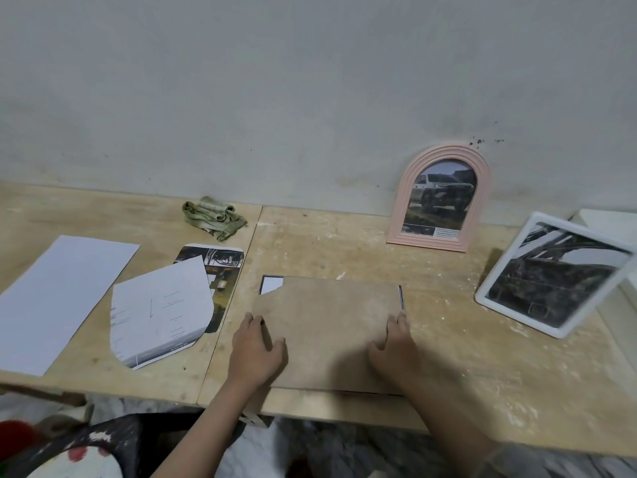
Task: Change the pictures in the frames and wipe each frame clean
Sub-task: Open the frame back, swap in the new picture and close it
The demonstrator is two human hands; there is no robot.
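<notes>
A picture frame lies face down near the table's front edge, its brown backing board (327, 326) on top. White paper shows at the board's cut-out far left corner (270, 285), and a dark frame edge (400, 297) shows at its right side. My left hand (255, 353) rests on the board's left edge with fingers curled over it. My right hand (393, 346) presses on the right edge. A pink arched frame (444, 198) with a truck picture leans against the wall. A white rectangular frame (551, 274) with a dark picture stands tilted at the right.
A crumpled green cloth (213, 217) lies near the wall. Left of the frame lie a cut-out arch-shaped print face down (162, 308), a dark printed picture (220, 270) under it, and a blank white sheet (58, 298). A white block (606, 219) stands at the far right.
</notes>
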